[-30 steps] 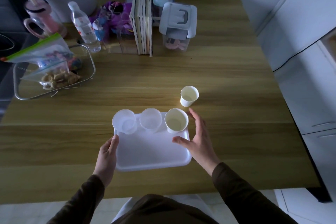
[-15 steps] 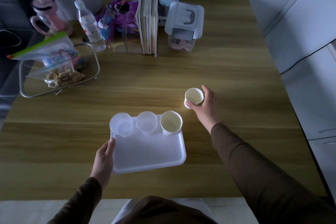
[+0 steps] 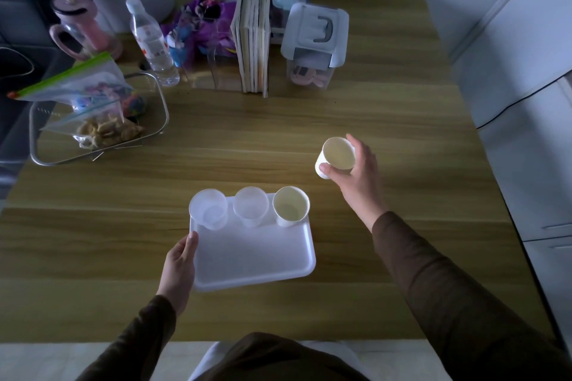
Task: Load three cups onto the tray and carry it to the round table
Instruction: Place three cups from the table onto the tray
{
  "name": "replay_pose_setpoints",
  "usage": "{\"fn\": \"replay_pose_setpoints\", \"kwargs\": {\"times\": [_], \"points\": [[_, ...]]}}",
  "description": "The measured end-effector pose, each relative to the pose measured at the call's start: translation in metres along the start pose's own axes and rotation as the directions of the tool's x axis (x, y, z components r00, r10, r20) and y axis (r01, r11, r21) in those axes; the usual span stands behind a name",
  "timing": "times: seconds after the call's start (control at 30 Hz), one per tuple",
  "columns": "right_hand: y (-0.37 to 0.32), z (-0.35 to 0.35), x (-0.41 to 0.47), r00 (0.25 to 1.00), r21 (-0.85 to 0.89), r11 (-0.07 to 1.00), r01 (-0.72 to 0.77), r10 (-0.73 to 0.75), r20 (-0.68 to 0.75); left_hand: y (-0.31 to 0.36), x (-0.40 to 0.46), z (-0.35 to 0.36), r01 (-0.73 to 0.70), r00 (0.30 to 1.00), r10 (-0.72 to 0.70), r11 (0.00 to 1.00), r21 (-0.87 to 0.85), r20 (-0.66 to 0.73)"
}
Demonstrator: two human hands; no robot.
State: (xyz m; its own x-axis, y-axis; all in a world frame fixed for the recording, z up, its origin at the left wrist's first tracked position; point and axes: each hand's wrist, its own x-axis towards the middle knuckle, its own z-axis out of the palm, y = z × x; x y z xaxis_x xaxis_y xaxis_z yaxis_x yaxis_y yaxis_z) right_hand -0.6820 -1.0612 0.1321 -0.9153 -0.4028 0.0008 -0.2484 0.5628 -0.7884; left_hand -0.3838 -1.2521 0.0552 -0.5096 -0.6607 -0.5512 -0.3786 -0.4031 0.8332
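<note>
Lifted and tilted since a moment ago, the paper cup (image 3: 335, 156) now sits gripped in the right hand (image 3: 356, 176), seemingly clear of the tabletop (image 3: 247, 148). Three cups (image 3: 249, 207) line the white tray's (image 3: 253, 260) far edge. Left hand (image 3: 179, 266) fingers (image 3: 190, 241) clasp its left rim.

Wood table (image 3: 278, 133) w/ tray (image 3: 257, 260), books (image 3: 252, 40), bottle (image 3: 151, 40), wire basket (image 3: 164, 114)
</note>
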Motion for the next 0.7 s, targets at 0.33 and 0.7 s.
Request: {"fn": "replay_pose_setpoints", "kwargs": {"times": [0.33, 0.7], "points": [[-0.036, -0.024, -0.060, 0.962, 0.006, 0.985, 0.173, -0.171, 0.214, 0.011, 0.000, 0.018, -0.022, 0.997, 0.021, 1.000, 0.020, 0.071], [-0.002, -0.013, -0.085, 0.978, 0.117, 0.987, -0.113, 0.089, 0.190, 0.015, -0.008, 0.020, -0.045, 0.993, 0.043, 0.999, 0.022, 0.107]]}}
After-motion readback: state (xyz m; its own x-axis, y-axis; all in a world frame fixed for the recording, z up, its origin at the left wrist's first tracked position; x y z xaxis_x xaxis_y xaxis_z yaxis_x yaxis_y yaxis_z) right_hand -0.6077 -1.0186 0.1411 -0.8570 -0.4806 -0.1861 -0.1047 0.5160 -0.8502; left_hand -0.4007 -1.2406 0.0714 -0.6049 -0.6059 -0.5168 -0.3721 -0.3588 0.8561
